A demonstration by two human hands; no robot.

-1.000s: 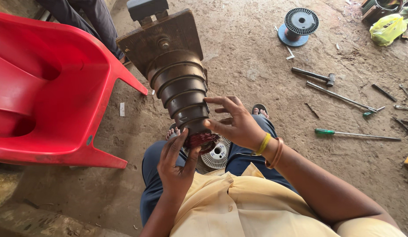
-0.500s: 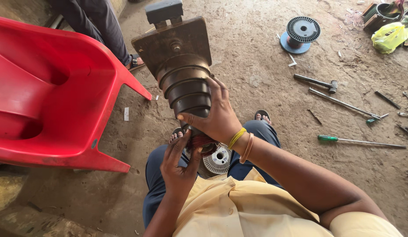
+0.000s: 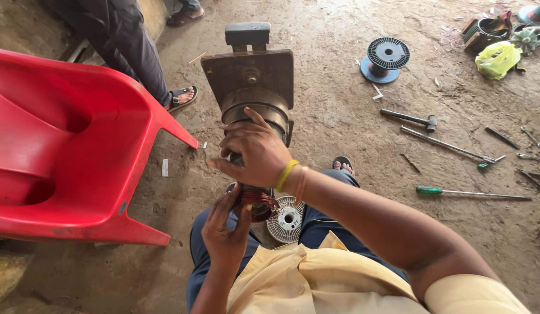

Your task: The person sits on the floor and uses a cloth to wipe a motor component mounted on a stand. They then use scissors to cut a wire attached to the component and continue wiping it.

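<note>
Bare, dusty workshop floor [image 3: 351, 122] carries everything in this scene, and the person sits low on it with a stepped metal winding former [image 3: 255, 96] standing on end between the knees, its flat square plate turned toward the far edge of the floor. The right hand [image 3: 255, 152] is clamped over the lower steps of the former, fingers wrapped round it, while the left hand [image 3: 226, 229] comes up from below with its fingers pinched around the reddish copper coil [image 3: 255, 197] at the narrow end. The step in hand looks like working the wound coil on the former's smallest step; the next move would call for a steady hold above and a careful, even pull or push on the wire so the turns do not spill. Just beside the coil lies a white finned fan wheel [image 3: 287, 218]. A red plastic chair [image 3: 66, 151] fills the left side, with another person's sandalled foot [image 3: 183, 96] behind it. Toward the right edge lie a green-handled screwdriver [image 3: 473, 193], a hammer [image 3: 409, 119], a long rod [image 3: 447, 145], and farther off a blue wire spool [image 3: 386, 57] and a yellow-green bag [image 3: 498, 59].
</note>
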